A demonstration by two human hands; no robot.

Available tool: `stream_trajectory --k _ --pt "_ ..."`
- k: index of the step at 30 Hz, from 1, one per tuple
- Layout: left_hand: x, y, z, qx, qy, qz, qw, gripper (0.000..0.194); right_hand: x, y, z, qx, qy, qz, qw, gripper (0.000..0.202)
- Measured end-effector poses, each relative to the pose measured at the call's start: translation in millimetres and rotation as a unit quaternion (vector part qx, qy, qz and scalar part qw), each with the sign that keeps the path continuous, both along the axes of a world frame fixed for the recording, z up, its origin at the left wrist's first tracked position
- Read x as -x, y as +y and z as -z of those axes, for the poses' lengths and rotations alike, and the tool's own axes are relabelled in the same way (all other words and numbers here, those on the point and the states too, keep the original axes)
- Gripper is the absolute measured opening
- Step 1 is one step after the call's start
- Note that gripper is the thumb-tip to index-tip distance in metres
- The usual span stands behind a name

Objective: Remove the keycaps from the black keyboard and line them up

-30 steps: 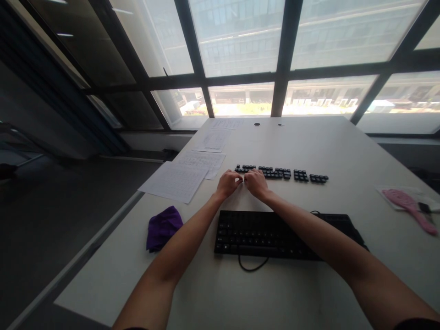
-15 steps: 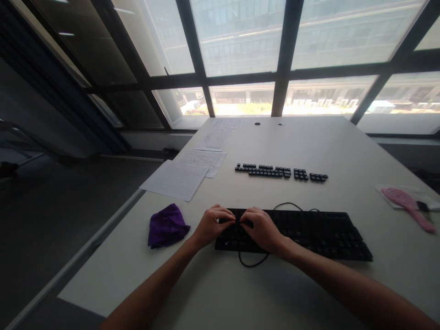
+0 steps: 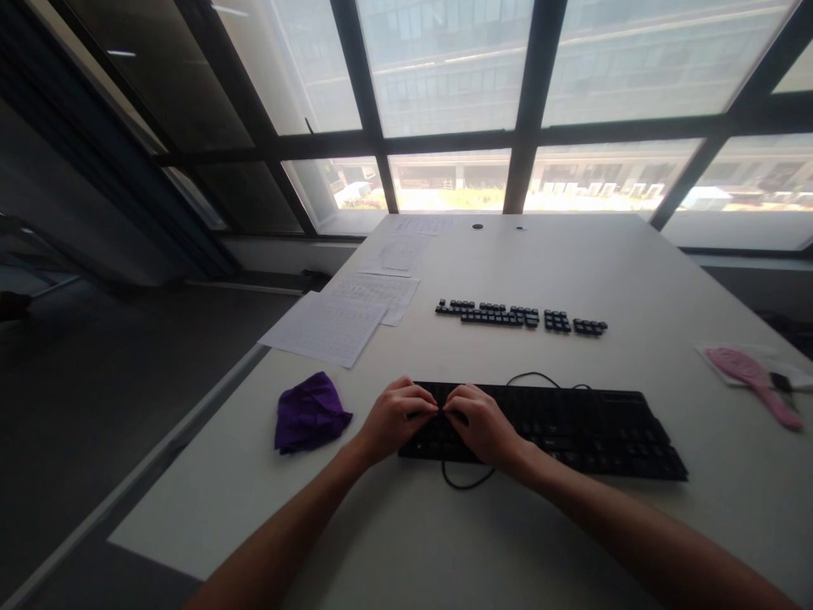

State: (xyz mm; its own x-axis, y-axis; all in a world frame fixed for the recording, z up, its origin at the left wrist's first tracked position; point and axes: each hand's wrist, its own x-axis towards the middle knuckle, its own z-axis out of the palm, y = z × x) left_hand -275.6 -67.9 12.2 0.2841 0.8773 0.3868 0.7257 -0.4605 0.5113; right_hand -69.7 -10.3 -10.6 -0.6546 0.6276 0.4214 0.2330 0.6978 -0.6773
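A black keyboard (image 3: pixel 590 428) lies on the white table in front of me. Over its left part, the fingertips of both hands come together almost touching. My left hand (image 3: pixel 399 413) is closed, thumb and forefinger pinched just above the keys. Facing it, my right hand (image 3: pixel 479 417) is pinched in the same way. Whatever sits between the fingertips is small and dark, and I cannot make it out. Several loose black keycaps (image 3: pixel 492 317) are laid out in rows farther back on the table.
A crumpled purple cloth (image 3: pixel 311 413) lies left of the keyboard. Printed paper sheets (image 3: pixel 327 329) line the table's left edge. At the right are a pink hairbrush-like object (image 3: pixel 753 381) and a small dark brush (image 3: pixel 782 385). The keyboard's cable (image 3: pixel 467 486) loops out in front.
Both hands stay at nearly the same spot on the keyboard, their fingertips drawn slightly closer together. The whole view has shifted a little.
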Motion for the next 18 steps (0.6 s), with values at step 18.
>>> stream_trajectory --k 18 --pt "0 -9 5.1 -0.059 0.116 0.034 0.991 0.016 -2 -5 -1.3 -0.063 -0.036 -0.015 0.997 0.018"
